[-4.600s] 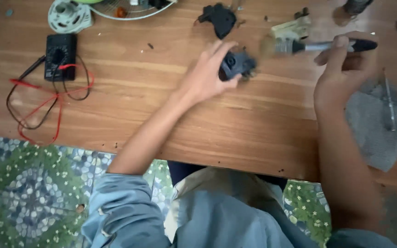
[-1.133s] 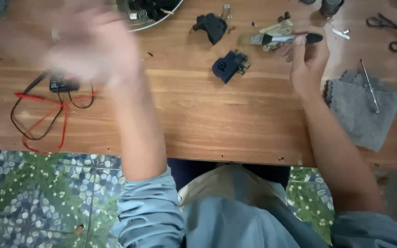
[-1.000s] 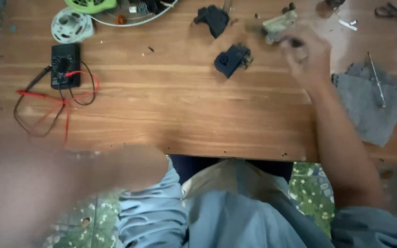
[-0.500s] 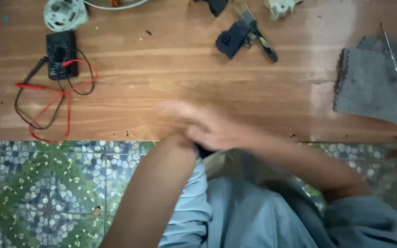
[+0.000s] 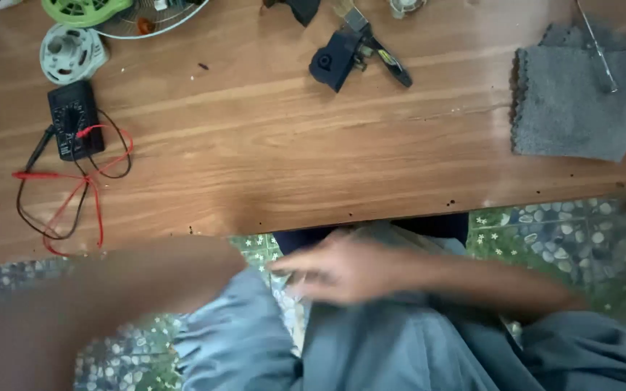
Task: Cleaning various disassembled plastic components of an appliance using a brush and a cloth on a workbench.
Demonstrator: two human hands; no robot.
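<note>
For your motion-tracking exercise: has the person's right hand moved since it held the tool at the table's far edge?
Yes. The right hand has come off the wooden table, toward the body, and is now blurred over the lap.

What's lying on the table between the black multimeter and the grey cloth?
In the head view, the stretch between the black multimeter and the grey cloth is mostly bare wood; only the black plastic part lies there, near the far edge.

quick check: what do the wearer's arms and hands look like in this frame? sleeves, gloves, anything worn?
Both hands are bare, no gloves. The right hand is motion-blurred; no ring or watch can be made out. The left arm is bare below a grey-blue short sleeve; its hand is out of frame.
</note>
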